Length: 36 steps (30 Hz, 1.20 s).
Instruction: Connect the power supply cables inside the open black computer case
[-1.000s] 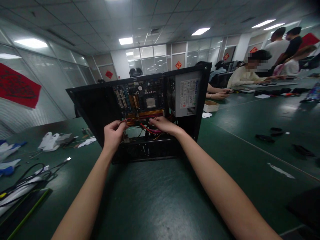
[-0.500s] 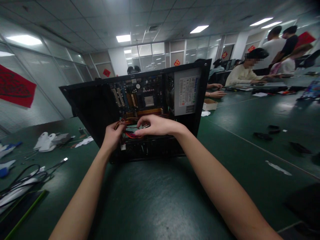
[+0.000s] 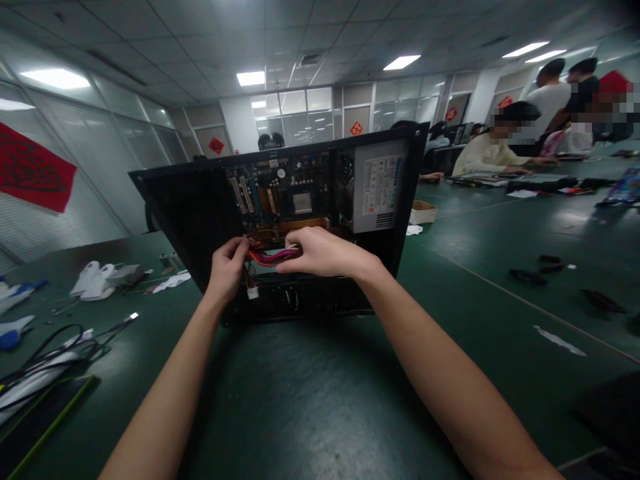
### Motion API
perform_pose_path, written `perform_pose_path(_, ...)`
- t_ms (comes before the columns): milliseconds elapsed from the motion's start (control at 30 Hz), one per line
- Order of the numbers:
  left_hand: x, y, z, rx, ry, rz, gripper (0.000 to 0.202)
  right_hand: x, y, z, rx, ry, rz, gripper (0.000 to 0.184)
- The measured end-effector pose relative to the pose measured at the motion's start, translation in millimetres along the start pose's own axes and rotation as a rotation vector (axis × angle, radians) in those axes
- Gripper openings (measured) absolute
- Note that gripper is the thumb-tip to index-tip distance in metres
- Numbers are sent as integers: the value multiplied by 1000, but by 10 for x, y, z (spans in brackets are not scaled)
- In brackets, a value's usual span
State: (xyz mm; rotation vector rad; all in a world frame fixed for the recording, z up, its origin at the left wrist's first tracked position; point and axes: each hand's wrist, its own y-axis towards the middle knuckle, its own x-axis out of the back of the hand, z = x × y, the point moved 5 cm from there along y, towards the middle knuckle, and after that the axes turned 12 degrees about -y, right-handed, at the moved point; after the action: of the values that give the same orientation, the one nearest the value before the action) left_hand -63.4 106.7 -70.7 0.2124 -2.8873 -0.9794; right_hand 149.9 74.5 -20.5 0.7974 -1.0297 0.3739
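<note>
An open black computer case (image 3: 180, 220) stands on the green table, its inside facing me. In it show a motherboard (image 3: 287, 180) and, at upper right, a silver power supply (image 3: 383, 183) with a label. A bundle of coloured power cables (image 3: 273, 258) stretches between my hands in the lower half of the case. My left hand (image 3: 227, 267) pinches the bundle's left end. My right hand (image 3: 323, 252) has its fingers closed round the right end. Below my left hand dangles a white connector (image 3: 253, 293); the tips of my right fingers are partly hidden.
Left on the table (image 3: 290, 400) lie white gloves (image 3: 93, 280), black cables (image 3: 65, 340) and a black, green-edged object (image 3: 47, 417). A small box (image 3: 423, 212) sits behind the case at right. Dark small parts (image 3: 527, 276) lie on the right. People sit and stand at the far right.
My right hand has closed round the cables, which now show as a bundle held higher between both hands. The white connector hangs more in the open. The view has shifted slightly.
</note>
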Motion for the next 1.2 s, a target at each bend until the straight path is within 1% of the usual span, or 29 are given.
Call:
perform_pose_path(133,12,14,55,32,-5,-20,39,119,-93,43,-42,-103,13,33)
perform_pose_path(200,1,16,57,42,10,-20,40,216,-154,73,-74,-124,-8,34)
perform_pose_path(267,-36,11,55,77,28,13,40,325,-219,103,-114,-151,-52,35)
perform_pose_path(333,-86,1,62,143,37,74,41,417,-278,131,-144,-180,-90,37)
perform_pose_path(433,-137,-21,80,235,81,193,45,484,-340,153,-171,-226,-108,41)
perform_pose_path(500,-127,-31,76,237,172,274,45,499,-364,149,-186,-257,-114,42)
perform_pose_path(600,-62,-52,50,202,376,404,43,518,-383,122,-208,-267,-140,41)
perform_pose_path(700,14,-86,31,243,514,548,38,547,-389,87,-217,-238,-170,42)
perform_pose_path(767,48,-86,-13,250,561,601,33,567,-391,68,-215,-223,-184,42)
perform_pose_path(800,57,-75,-48,233,594,608,31,573,-392,61,-211,-221,-188,43)
perform_pose_path(833,59,-56,-92,201,636,600,29,577,-392,55,-206,-223,-190,43)
perform_pose_path(900,50,-7,-203,102,722,537,29,574,-392,43,-199,-233,-189,45)
perform_pose_path(1000,30,50,-370,-33,789,352,31,558,-385,26,-188,-244,-193,47)
perform_pose_path(1100,30,64,-431,-60,753,188,34,547,-371,18,-168,-243,-202,49)
perform_pose_path(1167,28,62,-422,-79,728,141,35,541,-364,16,-168,-230,-191,48)
perform_pose_path(1200,23,61,-401,-83,729,149,35,538,-363,17,-173,-221,-181,48)
